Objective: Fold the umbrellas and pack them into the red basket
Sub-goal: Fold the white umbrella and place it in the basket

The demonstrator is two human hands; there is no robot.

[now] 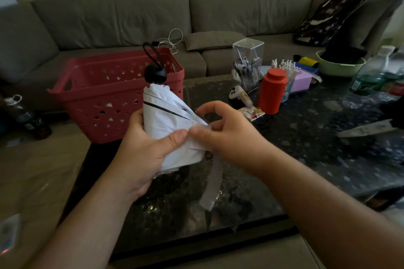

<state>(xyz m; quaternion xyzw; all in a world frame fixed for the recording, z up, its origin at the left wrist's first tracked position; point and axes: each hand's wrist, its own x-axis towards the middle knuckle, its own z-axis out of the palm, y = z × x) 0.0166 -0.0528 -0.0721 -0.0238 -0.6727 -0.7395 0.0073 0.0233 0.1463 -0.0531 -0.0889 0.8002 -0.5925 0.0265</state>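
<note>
The umbrella (pixel 162 113) between the hands has a thin, smooth white cloth canopy, faintly shiny, and a matt black plastic handle knob (pixel 155 74) with a black cord loop. Just behind the umbrella, the red basket (pixel 122 85) is matt moulded plastic with triangular cut-outs. Under the umbrella, the tabletop (pixel 306 137) is dark, speckled and glossy, like polished stone. Right of the umbrella, the red canister (pixel 271 91) looks smooth and satin. Behind the basket, the sofa (pixel 131 17) is matt grey woven cloth.

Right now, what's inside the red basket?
Through the open top of the red basket, only its perforated far wall shows, nothing lying inside. The near wall and the white umbrella hide the floor and right side.
</note>
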